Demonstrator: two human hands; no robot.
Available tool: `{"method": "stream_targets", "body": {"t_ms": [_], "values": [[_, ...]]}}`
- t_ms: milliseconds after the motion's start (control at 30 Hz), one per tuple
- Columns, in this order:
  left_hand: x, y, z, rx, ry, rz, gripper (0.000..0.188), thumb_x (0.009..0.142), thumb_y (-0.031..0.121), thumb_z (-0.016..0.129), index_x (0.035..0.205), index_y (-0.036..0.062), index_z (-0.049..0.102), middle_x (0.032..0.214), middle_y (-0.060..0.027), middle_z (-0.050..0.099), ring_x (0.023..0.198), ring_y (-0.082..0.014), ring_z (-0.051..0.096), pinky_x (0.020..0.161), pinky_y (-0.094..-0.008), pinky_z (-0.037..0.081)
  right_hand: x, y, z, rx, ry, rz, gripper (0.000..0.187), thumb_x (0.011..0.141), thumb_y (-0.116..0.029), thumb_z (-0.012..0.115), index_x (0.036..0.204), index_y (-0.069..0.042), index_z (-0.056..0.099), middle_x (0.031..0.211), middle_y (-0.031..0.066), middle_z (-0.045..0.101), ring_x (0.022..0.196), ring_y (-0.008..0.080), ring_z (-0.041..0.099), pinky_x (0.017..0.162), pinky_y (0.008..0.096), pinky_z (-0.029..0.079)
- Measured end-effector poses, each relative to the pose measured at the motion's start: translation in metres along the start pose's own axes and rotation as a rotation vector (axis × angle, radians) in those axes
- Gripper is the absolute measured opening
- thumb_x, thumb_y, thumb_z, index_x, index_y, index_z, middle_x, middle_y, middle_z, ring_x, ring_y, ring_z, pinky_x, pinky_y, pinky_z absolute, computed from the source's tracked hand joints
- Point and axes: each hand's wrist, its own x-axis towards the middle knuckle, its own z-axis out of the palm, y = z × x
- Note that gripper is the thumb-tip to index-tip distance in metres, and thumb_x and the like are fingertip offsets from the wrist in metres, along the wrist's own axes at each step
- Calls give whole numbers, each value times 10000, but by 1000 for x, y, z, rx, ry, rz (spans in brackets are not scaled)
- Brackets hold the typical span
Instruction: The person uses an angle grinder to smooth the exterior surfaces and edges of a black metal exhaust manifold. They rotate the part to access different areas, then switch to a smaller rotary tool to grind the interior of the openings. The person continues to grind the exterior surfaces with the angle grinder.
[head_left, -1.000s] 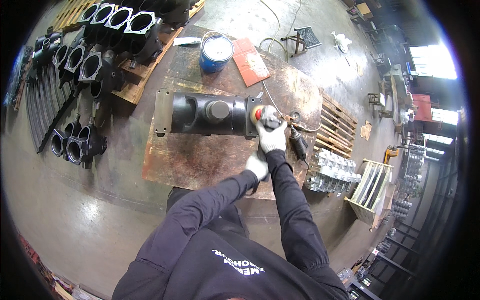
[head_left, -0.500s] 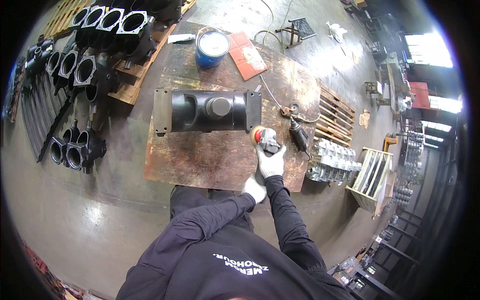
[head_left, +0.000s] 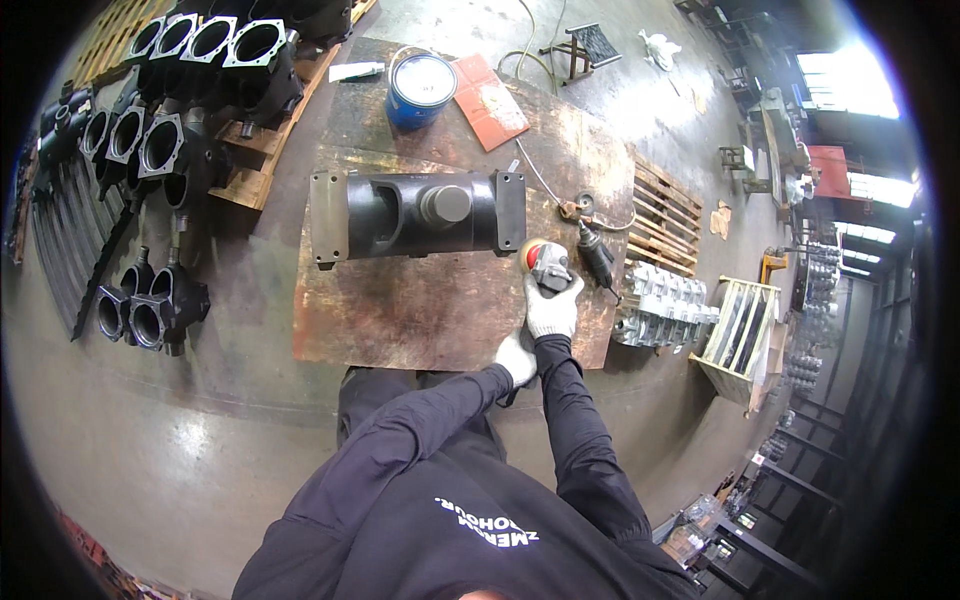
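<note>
A grey-headed angle grinder (head_left: 552, 268) with a red and tan disc (head_left: 533, 254) is in both my gloved hands. My right hand (head_left: 553, 310) wraps round the body just behind the head. Lower down, my left hand (head_left: 516, 358) grips the rear of the tool, largely hiding it. The disc sits just off the near corner of the right end flange (head_left: 510, 212) of a black cast metal housing (head_left: 380, 215). That housing lies lengthwise across the worn wooden table (head_left: 420, 310), its round stub (head_left: 446, 206) facing up.
A blue bucket (head_left: 421, 95) and a reddish-brown panel (head_left: 490, 105) lie at the table's far side. A second, dark power tool (head_left: 596, 255) with a cord rests on the right. Black castings (head_left: 160, 150) crowd the left; a wooden pallet (head_left: 665, 220) and silvery castings (head_left: 665, 305) stand right.
The grinder has shifted right, away from the housing's right flange, with both hands moving along with it. The whole view has moved slightly.
</note>
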Motion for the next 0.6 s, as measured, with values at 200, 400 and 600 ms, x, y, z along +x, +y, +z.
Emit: {"method": "stream_targets", "body": {"t_ms": [200, 400, 600], "values": [[22, 10, -30, 82, 25, 83, 476, 954, 303, 577, 1305, -10, 501, 1291, -210, 611, 1234, -322, 572, 1049, -373, 441, 13, -29, 19, -56, -124, -12, 827, 806, -411, 789, 1429, -108, 337, 1183, 264, 677, 1102, 427, 669, 944, 457, 512], [21, 9, -32, -40, 15, 91, 434, 1021, 307, 425, 1371, 54, 478, 1357, -175, 584, 1311, -288, 511, 1096, -389, 402, 7, -32, 23, -40, -36, 34, 828, 818, -424, 779, 1438, -115, 326, 1168, 276, 677, 1106, 424, 669, 948, 453, 511], [12, 20, -34, 45, -70, 99, 439, 1019, 300, 427, 1377, 49, 470, 1382, -156, 571, 1318, -269, 509, 1134, -375, 364, 5, -20, 23, 93, 92, 17, 839, 796, -442, 801, 1427, -124, 349, 1156, 259, 687, 1098, 396, 680, 954, 448, 510]]}}
